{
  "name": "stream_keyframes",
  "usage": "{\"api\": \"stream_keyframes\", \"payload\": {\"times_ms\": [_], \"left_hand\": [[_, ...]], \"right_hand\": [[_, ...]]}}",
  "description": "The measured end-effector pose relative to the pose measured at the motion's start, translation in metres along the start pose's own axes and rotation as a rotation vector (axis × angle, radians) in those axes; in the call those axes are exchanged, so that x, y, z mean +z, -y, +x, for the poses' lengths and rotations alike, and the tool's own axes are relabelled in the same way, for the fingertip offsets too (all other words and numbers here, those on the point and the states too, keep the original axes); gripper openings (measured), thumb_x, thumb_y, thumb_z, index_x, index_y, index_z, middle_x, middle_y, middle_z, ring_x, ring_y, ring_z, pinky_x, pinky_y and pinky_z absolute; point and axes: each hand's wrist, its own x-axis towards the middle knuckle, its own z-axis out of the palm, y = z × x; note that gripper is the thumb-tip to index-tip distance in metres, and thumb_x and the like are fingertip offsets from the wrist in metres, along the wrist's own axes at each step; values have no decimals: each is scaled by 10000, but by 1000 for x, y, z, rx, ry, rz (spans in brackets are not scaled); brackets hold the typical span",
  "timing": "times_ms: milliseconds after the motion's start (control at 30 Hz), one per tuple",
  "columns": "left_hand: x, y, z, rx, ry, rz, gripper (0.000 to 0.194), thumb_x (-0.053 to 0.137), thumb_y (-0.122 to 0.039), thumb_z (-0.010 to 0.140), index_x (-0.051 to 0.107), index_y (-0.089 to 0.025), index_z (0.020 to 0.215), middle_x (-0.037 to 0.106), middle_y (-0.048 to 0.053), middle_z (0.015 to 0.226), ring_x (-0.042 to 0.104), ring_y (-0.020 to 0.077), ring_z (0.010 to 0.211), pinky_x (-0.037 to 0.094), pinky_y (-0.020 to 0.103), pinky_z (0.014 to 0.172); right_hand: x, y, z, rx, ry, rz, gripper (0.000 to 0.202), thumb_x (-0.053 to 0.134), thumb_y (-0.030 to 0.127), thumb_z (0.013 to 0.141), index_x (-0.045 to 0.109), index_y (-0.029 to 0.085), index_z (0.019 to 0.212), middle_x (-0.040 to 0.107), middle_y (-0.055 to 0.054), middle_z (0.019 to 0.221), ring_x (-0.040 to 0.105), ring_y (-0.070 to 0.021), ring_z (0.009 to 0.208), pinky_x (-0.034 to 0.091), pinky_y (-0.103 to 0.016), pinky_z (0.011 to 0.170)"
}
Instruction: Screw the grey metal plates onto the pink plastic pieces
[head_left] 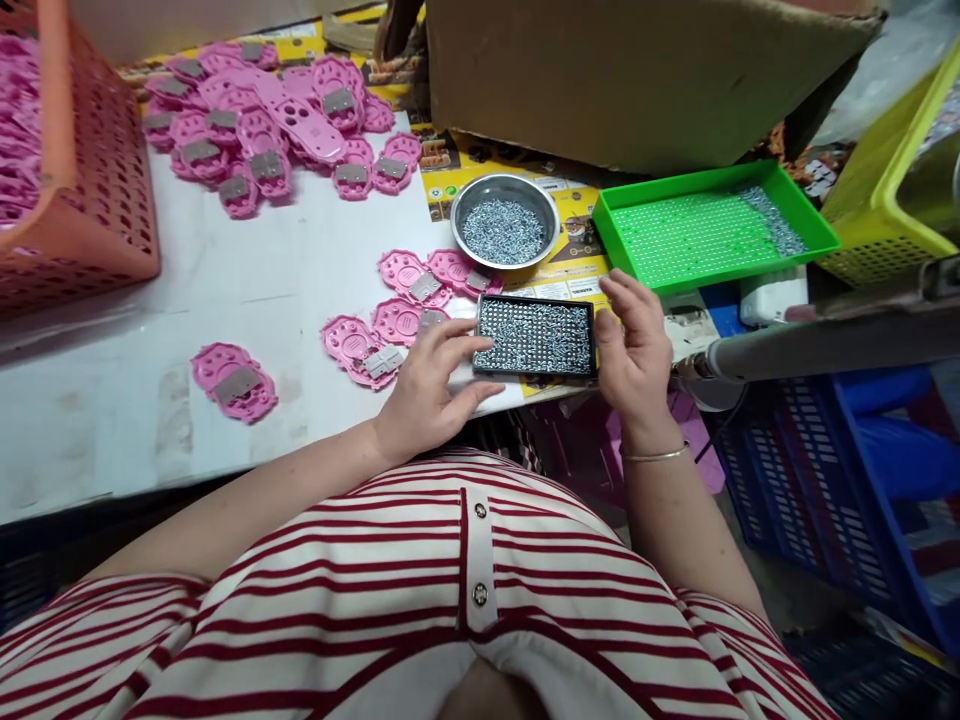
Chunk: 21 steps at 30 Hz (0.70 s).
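Note:
A small black tray (535, 337) filled with tiny silvery metal pieces, which look like screws, lies at the table's front edge. My left hand (435, 385) is at its left side, fingers spread, fingertips touching the tray's edge and the thumb apart below the near corner. Beside the right edge my right hand (636, 350) is raised with fingers apart, holding nothing; whether its palm touches the tray I cannot tell. Behind the tray stands a round metal bowl (506, 190) of the same small pieces. Pink plastic parts with grey plates (352, 345) lie left of the tray, partly behind my left hand.
A green perforated tray (622, 245) with more metal pieces sits back right. Pink parts (255, 125) are heaped back left, near an orange basket (112, 170). One pink part (234, 382) lies alone at left. A cardboard box (615, 80) and yellow basket (870, 190) border the workspace.

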Motion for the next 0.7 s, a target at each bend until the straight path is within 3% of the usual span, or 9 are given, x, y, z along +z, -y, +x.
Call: {"api": "stream_keyframes", "payload": {"times_ms": [100,200,467,700], "left_hand": [[3,-7,1,-105,106,-186,656,577,-563,911,384,-277,1468,340,137,1571,313,293,1474,340,483,1173],[9,-12,3,-228,133,-318,701,479,-611,940,256,-319,1537,242,98,1634,230,280,1515,281,483,1218],[22,-2,13,-417,22,-527,580,156,-599,1008,201,-356,1533,230,42,1647,323,192,1479,366,381,1192],[26,0,14,-521,-13,-489,595,287,-612,999,373,-265,1476,395,95,1572,352,241,1466,367,451,1198]], "right_hand": [[14,-16,-4,218,-54,252,547,411,598,939,526,275,1366,521,-51,1473,470,-223,1391,362,-487,1197],[27,-22,-3,346,-47,391,654,371,666,919,487,241,1403,496,-56,1500,457,-218,1412,354,-482,1217],[36,-1,-6,415,-79,366,686,325,647,938,495,159,1389,529,-110,1468,488,-194,1390,331,-429,1238],[38,3,-16,431,-114,319,684,391,683,903,509,215,1387,507,-83,1492,436,-196,1430,294,-462,1252]]}}
